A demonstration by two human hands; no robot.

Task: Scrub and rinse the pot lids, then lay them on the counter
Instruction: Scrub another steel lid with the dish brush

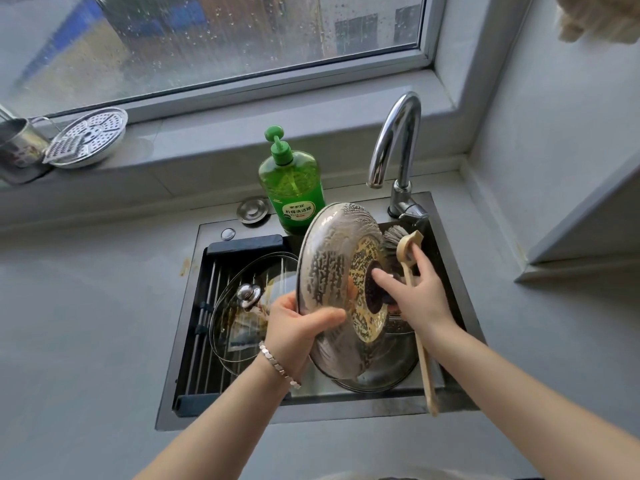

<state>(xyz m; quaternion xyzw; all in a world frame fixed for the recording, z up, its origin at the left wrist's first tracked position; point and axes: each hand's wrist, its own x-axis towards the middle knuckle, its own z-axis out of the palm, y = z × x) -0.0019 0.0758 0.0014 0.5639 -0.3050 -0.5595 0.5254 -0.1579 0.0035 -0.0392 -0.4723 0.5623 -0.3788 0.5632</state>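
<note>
A large soapy glass lid (329,271) with a dark knob stands tilted on edge over the sink (180,344). My left hand (298,327) grips its lower left rim, thumb across the glass. My right hand (419,292) holds a wooden-handled dish brush (412,271), bristles against the lid near the knob, index finger stretched toward the knob. A second glass lid (242,317) with a shiny metal knob lies on the roll-up rack (214,296) in the sink's left half. Another lid's rim (388,375) shows underneath in the basin.
A green dish soap bottle (291,181) stands behind the sink beside the chrome faucet (394,140). On the window sill at left sit a perforated steamer plate (90,136) and a metal cup (17,143). Grey counter (86,323) lies on both sides.
</note>
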